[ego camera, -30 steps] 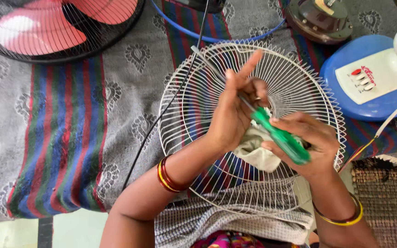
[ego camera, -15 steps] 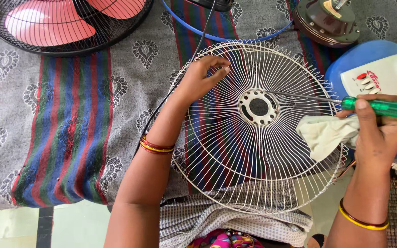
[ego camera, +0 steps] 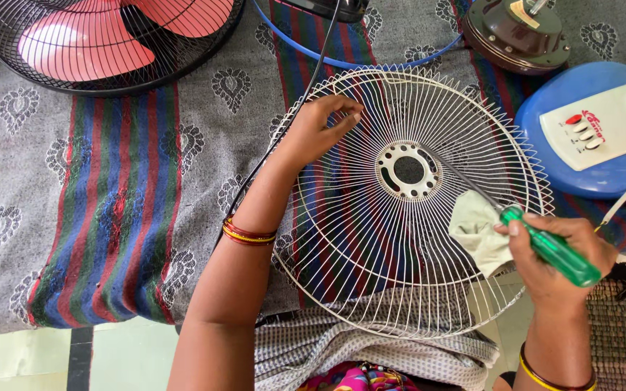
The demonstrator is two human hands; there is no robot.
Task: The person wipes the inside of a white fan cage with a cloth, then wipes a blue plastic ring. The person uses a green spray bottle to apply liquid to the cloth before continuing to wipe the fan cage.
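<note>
Left hand [ego camera: 313, 134] extended, fingers [ego camera: 345, 116] curled; right hand [ego camera: 556, 257] fisted, forearm upright.
</note>
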